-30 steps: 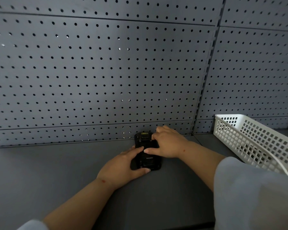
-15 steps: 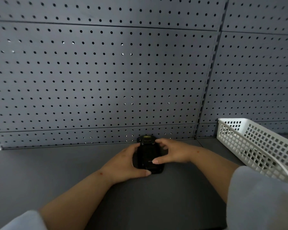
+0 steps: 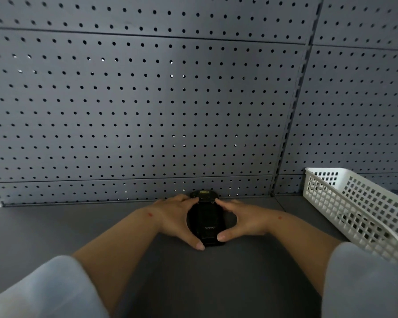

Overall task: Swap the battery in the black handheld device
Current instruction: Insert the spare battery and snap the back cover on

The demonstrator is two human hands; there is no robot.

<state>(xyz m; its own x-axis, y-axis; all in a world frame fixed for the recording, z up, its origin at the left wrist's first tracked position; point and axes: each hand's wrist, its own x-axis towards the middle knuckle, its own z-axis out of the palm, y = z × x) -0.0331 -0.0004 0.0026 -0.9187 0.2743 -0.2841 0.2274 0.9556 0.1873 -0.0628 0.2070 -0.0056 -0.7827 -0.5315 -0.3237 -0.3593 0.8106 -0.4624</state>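
Observation:
The black handheld device (image 3: 206, 220) lies back side up on the dark grey shelf, its top end against the pegboard wall. A small yellow label shows at its far end and pale lettering near its close end. My left hand (image 3: 172, 218) clasps its left side, thumb curled under the near corner. My right hand (image 3: 244, 220) clasps its right side, thumb on the near right corner and fingers at the far corner. No loose battery is visible.
A white perforated plastic basket (image 3: 354, 203) stands on the shelf to the right, angled toward me. The grey pegboard wall (image 3: 147, 111) rises right behind the device. Dark shelf surface (image 3: 55, 226) stretches to the left.
My right hand slid off the top of the device to its right side. The left hand shifted up along the left edge. Both now frame it symmetrically.

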